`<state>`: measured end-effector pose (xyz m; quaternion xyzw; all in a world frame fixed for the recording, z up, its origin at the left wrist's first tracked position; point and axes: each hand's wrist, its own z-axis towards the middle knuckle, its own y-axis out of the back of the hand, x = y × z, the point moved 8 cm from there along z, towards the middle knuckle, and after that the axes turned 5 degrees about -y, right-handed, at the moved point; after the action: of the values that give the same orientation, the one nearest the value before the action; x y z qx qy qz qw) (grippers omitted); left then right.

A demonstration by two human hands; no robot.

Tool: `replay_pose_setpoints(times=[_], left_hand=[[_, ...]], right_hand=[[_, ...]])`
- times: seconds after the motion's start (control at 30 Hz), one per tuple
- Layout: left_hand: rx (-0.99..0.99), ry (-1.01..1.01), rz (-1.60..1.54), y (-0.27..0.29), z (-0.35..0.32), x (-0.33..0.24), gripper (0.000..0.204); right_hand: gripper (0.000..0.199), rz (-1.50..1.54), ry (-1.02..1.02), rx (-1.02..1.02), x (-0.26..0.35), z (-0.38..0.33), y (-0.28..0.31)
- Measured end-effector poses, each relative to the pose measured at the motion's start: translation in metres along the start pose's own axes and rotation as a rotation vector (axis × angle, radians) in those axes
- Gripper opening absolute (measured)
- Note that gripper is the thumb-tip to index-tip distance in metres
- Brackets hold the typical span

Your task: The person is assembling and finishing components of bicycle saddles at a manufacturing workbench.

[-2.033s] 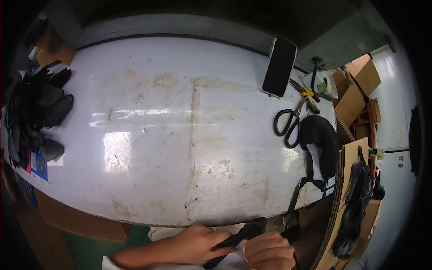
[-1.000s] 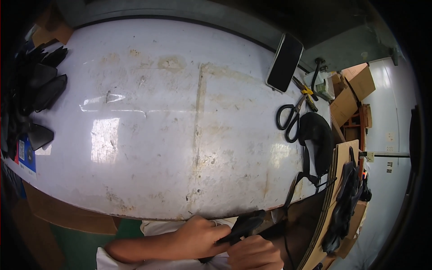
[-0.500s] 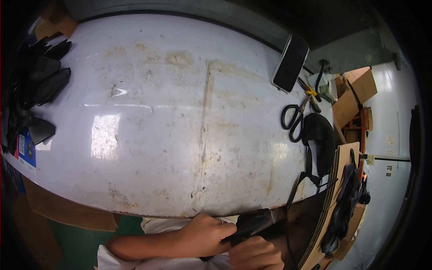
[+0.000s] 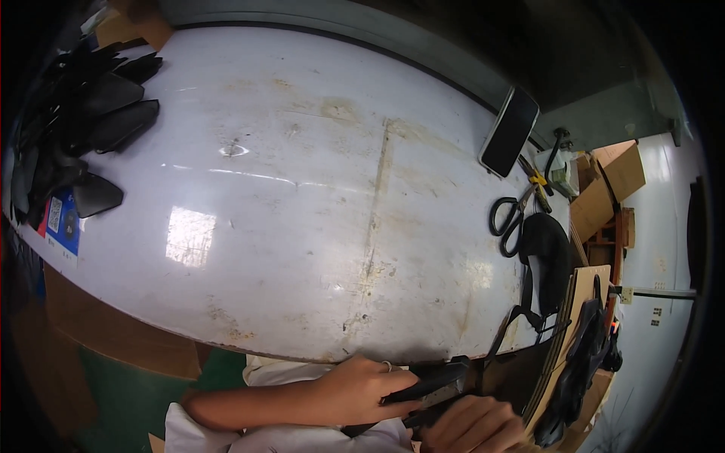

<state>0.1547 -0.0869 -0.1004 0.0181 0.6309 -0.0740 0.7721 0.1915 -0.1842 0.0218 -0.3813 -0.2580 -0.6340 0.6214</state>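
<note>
Down at about 6 o'clock in the view, just under the near edge of the white table [image 4: 302, 226], my left hand [image 4: 362, 389] is wrapped around a black tool [image 4: 434, 381], fingers curled over its top and the thumb side tucked beneath, so the grip is closed firmly on it. The tool's body runs out of my fist toward 3 o'clock, its far end poking past my knuckles, and there my right hand [image 4: 472, 426] comes up from 5 o'clock and meets it from below; those fingers are bent and touching the tool's underside, but I cannot tell whether they are truly clamped on it or only resting against it, since most of that hand is cut off by the lower rim. So the tool lies between my two hands, mostly inside the left one, with the right just beside and under its tip. A ring shows on one left finger. Up at 2 o'clock on the table lies a dark phone [image 4: 510, 132], and at 3 o'clock from it black-handled scissors [image 4: 507, 219] rest beside a black strap piece [image 4: 545, 253]. At 9 to 10 o'clock a heap of black shaped parts [image 4: 83, 128] sits on the table's far left, with cardboard boxes [image 4: 612, 185] off at 3 o'clock.
</note>
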Motion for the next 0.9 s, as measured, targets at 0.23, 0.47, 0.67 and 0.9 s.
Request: replay_pose_setpoints(times=[0.23, 0.47, 0.67, 0.9], left_hand=[[-0.010, -0.325, 0.344, 0.035, 0.016, -0.068, 0.028], [0.186, 0.152, 0.347, 0.008, -0.014, -0.023, 0.055], [0.162, -0.071, 0.643, -0.009, 0.006, -0.053, 0.060], [0.374, -0.152, 0.688, -0.039, 0.027, -0.057, 0.061]], right_hand=[[0.053, -0.263, -0.559, -0.860, -0.023, -0.064, 0.058], [0.041, 0.002, -0.503, -0.962, -0.035, -0.085, 0.065], [0.063, -0.696, -0.598, -0.742, -0.009, -0.078, 0.062], [0.062, -0.978, -0.698, -0.655, 0.005, -0.067, 0.063]])
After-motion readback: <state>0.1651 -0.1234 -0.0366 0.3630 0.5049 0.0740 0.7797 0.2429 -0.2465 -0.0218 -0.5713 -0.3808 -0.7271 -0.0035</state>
